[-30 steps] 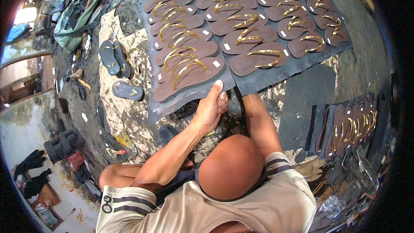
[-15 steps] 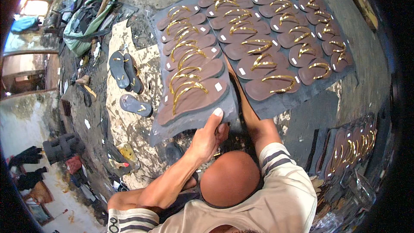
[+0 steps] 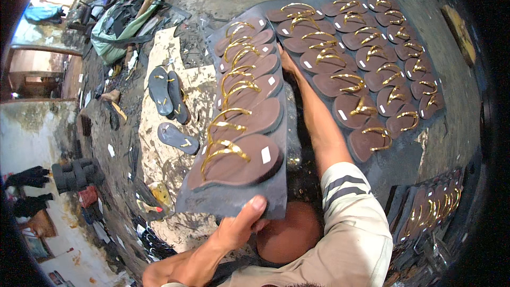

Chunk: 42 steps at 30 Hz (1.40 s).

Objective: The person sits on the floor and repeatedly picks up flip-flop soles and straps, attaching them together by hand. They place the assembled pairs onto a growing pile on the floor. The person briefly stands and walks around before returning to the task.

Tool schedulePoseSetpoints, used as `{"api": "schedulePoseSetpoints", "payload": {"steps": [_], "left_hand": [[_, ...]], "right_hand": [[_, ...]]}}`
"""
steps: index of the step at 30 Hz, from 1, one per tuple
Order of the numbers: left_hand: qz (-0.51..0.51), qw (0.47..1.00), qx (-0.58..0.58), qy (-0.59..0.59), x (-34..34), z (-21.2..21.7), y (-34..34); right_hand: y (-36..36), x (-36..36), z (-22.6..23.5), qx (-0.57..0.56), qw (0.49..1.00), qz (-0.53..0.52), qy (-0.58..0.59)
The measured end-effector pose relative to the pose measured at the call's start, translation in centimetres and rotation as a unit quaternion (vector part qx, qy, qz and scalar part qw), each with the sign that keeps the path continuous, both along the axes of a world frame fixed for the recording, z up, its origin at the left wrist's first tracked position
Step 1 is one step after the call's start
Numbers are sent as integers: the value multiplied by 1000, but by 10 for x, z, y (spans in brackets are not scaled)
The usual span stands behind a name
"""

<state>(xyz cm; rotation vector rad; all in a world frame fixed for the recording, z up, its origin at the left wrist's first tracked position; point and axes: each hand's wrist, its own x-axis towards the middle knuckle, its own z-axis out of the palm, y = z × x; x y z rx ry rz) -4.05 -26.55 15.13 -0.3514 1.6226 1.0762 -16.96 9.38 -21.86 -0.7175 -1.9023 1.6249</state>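
A long dark grey sheet (image 3: 255,205) carries a row of several brown flip-flops (image 3: 252,119) with gold straps and small white labels. My left hand (image 3: 241,226) grips its near edge, thumb on top and fingers underneath. Along the sheet's right side my right arm stretches forward, and my right hand (image 3: 286,59) holds the edge near the far end; most of its fingers are hidden. The sheet is raised and tilted toward me. To its right, a second dark sheet (image 3: 385,162) lies on the floor under several rows of similar flip-flops (image 3: 337,85).
Left of the sheet, black flip-flops (image 3: 160,91) and a grey-blue one (image 3: 178,138) lie on a stained pale cloth (image 3: 204,77). A green sack (image 3: 114,48) stands beyond. More gold-strapped flip-flops (image 3: 433,207) sit at lower right. My knee (image 3: 292,234) is close below the sheet.
The left sheet has come nearer to me and swung away from the right one, widening the gap. My left hand has moved down with it; my right hand has come into view at its far edge.
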Motion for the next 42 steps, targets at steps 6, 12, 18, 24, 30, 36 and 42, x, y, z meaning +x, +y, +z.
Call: {"api": "schedulePoseSetpoints", "payload": {"steps": [6, 12, 18, 24, 30, 36, 42], "left_hand": [[2, 989, -146, -29, -11, 48, -104], [48, 964, -255, 58, 13, 99, -189], [52, 957, -260, 117, 25, 114, -222], [-39, 971, -203, 118, 1, 143, -174], [-197, 956, -157, 148, -40, 170, -164], [-271, 852, -134, 428, -94, 197, -145], [-358, 833, -18, 422, -219, 128, -72]], "right_hand": [[61, -57, -17, 33, 990, 92, -101], [13, -112, 7, 172, 959, 160, -157], [-68, -84, -6, -231, 970, 37, -69], [-141, 0, 92, -177, 954, 215, -115], [-178, 115, 64, 39, 966, 203, -155], [-132, 211, 110, -31, 991, -38, -125], [-55, 435, 211, 36, 926, -365, -91]]}}
